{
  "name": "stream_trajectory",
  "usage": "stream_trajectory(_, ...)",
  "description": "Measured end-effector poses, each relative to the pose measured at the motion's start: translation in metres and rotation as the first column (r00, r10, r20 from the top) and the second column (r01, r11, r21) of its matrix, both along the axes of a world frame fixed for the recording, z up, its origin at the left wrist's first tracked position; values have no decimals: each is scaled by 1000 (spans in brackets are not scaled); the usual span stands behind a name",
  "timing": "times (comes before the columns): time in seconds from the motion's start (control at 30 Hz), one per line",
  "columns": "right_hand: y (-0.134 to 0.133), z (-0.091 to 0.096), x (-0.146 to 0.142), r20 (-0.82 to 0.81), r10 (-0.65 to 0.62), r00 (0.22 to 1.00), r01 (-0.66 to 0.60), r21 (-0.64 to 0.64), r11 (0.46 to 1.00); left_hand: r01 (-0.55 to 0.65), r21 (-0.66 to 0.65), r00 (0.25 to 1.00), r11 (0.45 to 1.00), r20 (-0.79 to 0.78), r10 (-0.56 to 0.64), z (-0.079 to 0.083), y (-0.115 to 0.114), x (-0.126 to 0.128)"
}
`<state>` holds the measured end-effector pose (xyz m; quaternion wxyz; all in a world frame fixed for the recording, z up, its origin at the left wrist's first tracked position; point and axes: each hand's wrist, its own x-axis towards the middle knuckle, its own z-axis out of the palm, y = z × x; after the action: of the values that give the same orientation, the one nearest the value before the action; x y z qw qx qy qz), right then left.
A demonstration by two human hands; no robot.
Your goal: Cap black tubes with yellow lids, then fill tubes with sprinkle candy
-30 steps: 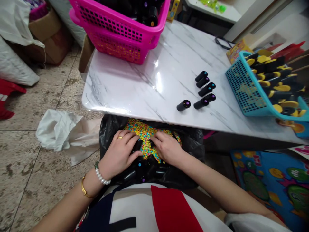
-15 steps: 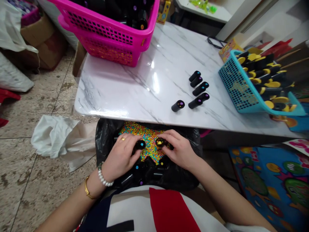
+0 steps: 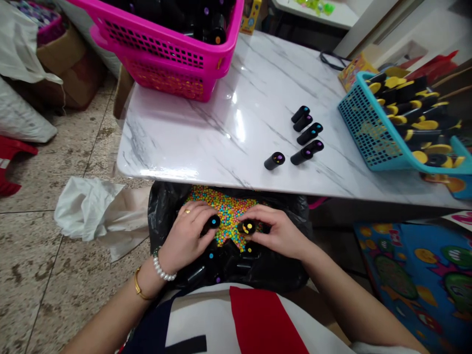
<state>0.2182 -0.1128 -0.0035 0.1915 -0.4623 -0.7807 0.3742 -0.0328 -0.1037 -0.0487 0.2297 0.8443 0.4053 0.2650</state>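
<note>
My left hand (image 3: pixel 191 230) is closed around a black cylinder (image 3: pixel 214 221) with a blue dot on its end. Opposite it, my right hand (image 3: pixel 275 230) grips another black cylinder (image 3: pixel 248 226), whose end shows yellow beads. Both hands are low over a container lined with a black plastic bag (image 3: pixel 162 201). Small multicoloured beads (image 3: pixel 224 206) fill its far part. Several more black cylinders (image 3: pixel 195 273) lie in the bag nearest my body, partly in shadow. On the white marbled table (image 3: pixel 184 142) stand several black cylinders (image 3: pixel 275 161) with purple or blue dots on top.
Stacked pink baskets (image 3: pixel 173 78) holding black cylinders stand at the table's back left. To the right is a turquoise basket (image 3: pixel 379 142) of black and yellow pieces. A white plastic bag (image 3: pixel 88 209) lies on the floor at left; a colourful printed box (image 3: pixel 413 275) is at lower right.
The cylinder in my right hand has tilted slightly and sits a little lower, its end showing more. My left hand keeps its grip. The whole view has shifted a little.
</note>
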Motion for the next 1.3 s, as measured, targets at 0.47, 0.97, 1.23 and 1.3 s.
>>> stream_trajectory(0.47, 7, -27, -19, 529, 73, 845, -224, 228, 947, -27, 50, 999, 998, -44, 29, 2, -3, 3)
stream_trajectory(0.97, -5, 13, 13, -31, -221, 975, 223, 91, 971, -10, 38, 992, 999, 124, 5, 1, 0, -1)
stream_trajectory(1.23, 43, 19, 49, 99, -752, 651, 568, 594, 570, 81, 73, 988, 994, 125, -89, 19, 4, 17)
stream_trajectory(1.3, 52, 15, 54, 154, -772, 616, 533, 640, 553, 85, 90, 992, 992, 91, -93, 16, 2, 18)
